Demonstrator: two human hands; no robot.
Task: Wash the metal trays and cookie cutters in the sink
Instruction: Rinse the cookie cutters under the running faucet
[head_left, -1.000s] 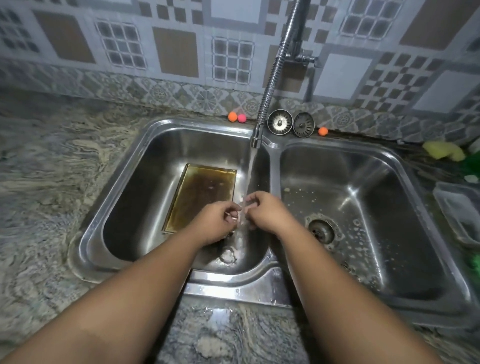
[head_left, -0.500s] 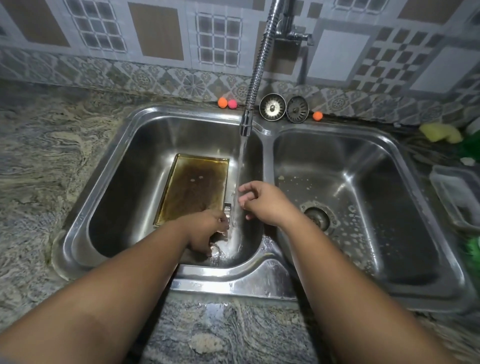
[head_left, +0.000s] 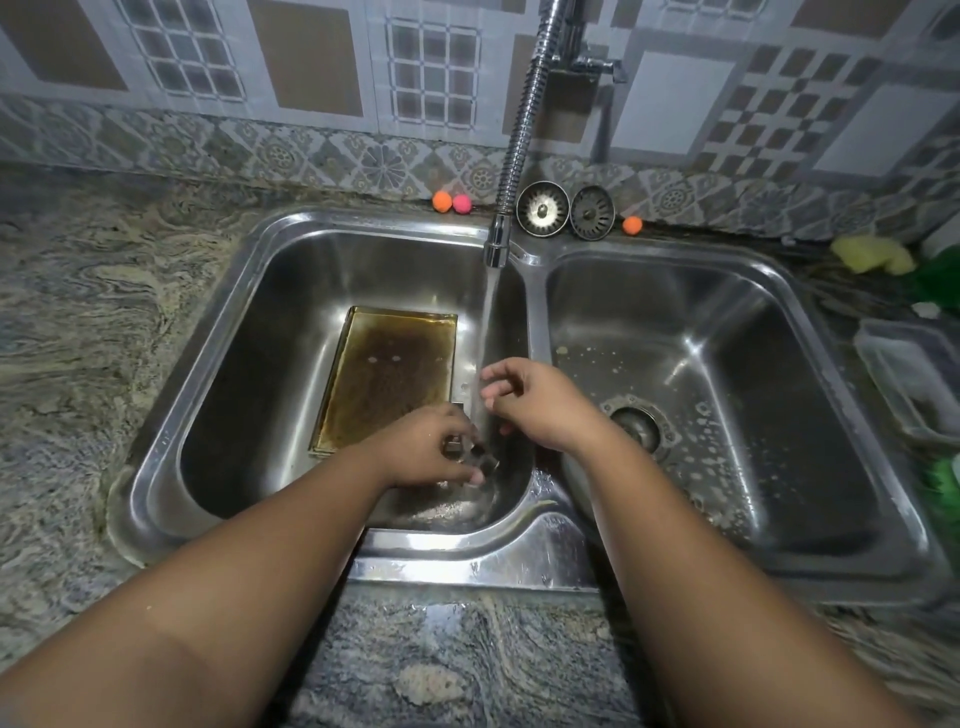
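Observation:
A stained metal tray (head_left: 395, 374) lies flat on the bottom of the left sink basin (head_left: 291, 291). Low in that basin, my left hand (head_left: 426, 449) curls its fingers round a small metal cookie cutter (head_left: 475, 457) near the drain. My right hand (head_left: 535, 400) hovers just above and to the right, fingers loosely curled, holding nothing, beside the water stream (head_left: 485, 343). Water runs from the flexible faucet (head_left: 498, 244) onto the spot between my hands.
The right sink basin (head_left: 727, 322) has soap flecks and an open drain (head_left: 636, 423). Two sink strainers (head_left: 543, 208) and small coloured balls (head_left: 451, 202) sit on the back ledge. A yellow sponge (head_left: 872, 254) and a plastic container (head_left: 914, 384) lie at right.
My hands have parted. The left hand has dropped toward the basin floor with the cutter, while the right hand has let go and lifted away beside the stream.

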